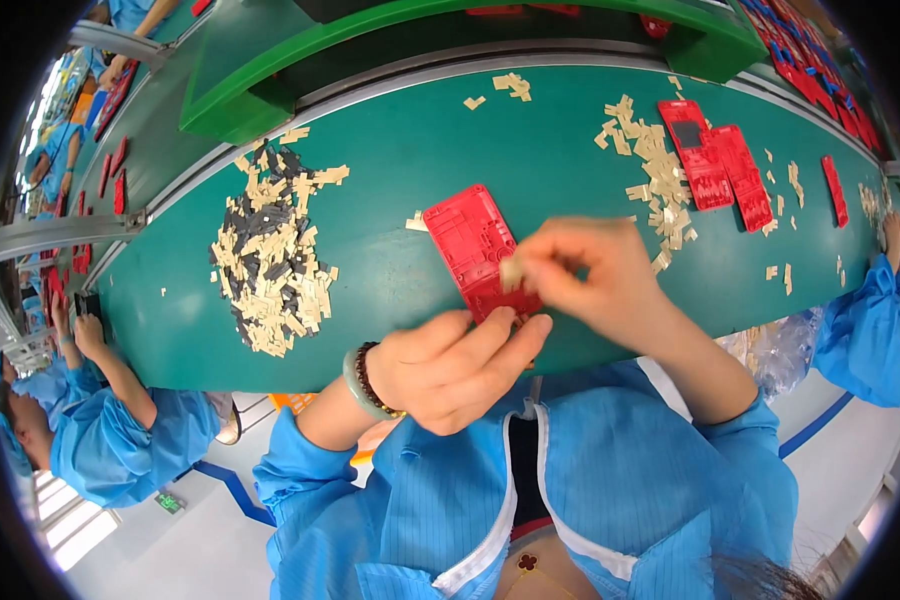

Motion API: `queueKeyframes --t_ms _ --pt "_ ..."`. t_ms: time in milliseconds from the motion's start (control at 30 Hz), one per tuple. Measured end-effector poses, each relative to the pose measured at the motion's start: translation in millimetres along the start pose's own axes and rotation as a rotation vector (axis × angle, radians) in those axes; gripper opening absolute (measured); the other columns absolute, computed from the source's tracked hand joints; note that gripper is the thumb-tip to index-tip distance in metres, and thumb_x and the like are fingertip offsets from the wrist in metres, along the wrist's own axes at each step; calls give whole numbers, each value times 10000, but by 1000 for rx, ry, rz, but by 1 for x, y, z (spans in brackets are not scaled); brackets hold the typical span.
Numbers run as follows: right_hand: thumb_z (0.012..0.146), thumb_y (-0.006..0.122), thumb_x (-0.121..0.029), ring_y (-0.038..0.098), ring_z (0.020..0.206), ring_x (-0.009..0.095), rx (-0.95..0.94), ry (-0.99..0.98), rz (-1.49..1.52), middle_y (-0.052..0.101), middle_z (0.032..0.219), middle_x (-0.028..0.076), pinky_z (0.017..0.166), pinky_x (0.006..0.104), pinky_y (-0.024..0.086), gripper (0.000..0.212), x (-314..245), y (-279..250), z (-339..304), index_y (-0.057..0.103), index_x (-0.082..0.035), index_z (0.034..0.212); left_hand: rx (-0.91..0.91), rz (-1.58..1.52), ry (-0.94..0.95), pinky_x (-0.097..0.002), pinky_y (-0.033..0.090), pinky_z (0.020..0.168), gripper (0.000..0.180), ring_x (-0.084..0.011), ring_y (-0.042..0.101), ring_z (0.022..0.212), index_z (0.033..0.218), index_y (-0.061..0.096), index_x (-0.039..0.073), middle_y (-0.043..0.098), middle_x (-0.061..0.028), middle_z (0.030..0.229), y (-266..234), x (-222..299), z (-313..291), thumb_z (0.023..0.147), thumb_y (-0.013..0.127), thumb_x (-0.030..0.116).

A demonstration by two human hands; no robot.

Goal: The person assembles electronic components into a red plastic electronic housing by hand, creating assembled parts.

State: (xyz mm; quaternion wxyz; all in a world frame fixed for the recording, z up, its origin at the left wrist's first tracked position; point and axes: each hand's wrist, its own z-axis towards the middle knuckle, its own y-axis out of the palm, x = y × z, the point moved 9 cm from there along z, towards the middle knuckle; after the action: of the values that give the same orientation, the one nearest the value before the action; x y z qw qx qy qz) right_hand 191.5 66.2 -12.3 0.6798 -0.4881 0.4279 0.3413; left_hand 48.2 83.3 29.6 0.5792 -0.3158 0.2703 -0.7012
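Note:
A red plastic housing (pixel 465 235) with moulded ribs and round holes lies tilted on the green table in front of me. My left hand (pixel 457 365) grips its near end, fingers curled over the edge. My right hand (pixel 590 275), slightly blurred, pinches a small cream-coloured piece (pixel 511 273) over the housing's right side. Whether that piece touches the housing I cannot tell. Left of the housing spreads a pile of cream and dark grey small pieces (pixel 275 250). Another heap of cream pieces (pixel 660 185) lies to the right.
Two more red housings (pixel 710 165) overlap beyond the right heap, and another (pixel 835 190) lies farther right. A green raised frame (pixel 450 15) spans the table's far side. Co-workers in blue sit at left (pixel 120 410) and right (pixel 865 330).

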Motion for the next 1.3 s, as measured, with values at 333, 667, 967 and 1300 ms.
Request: queueKeyframes --t_ms 333,667,967,1300 --pt "740 772 -44 513 671 131 -160 -63 54 595 903 35 572 264 426 196 -10 10 10 610 -49 850 48 -56 1 -366 486 676 258 -257 622 811 895 656 -11 674 -138 890 8 -26 9 673 667 119" --pt "730 709 -3 598 747 241 -246 -184 -149 567 879 91 628 330 485 185 -14 22 15 547 -46 807 55 95 78 -338 457 628 230 -237 610 743 852 644 -8 669 -127 823 10 -18 8 652 669 105" --pt "707 666 -112 588 838 228 101 -370 -670 569 879 37 606 310 458 172 -35 17 18 574 -68 845 -137 -182 -397 -421 484 757 359 -316 606 899 1081 561 -4 615 -122 1025 19 -55 8 736 584 -102" --pt "906 654 -71 549 614 38 -59 375 203 606 680 -3 539 196 432 106 78 44 58 633 21 856 -283 -19 -398 -444 481 916 456 -366 546 1109 1124 597 -35 546 -194 1197 48 -57 -34 738 741 162"
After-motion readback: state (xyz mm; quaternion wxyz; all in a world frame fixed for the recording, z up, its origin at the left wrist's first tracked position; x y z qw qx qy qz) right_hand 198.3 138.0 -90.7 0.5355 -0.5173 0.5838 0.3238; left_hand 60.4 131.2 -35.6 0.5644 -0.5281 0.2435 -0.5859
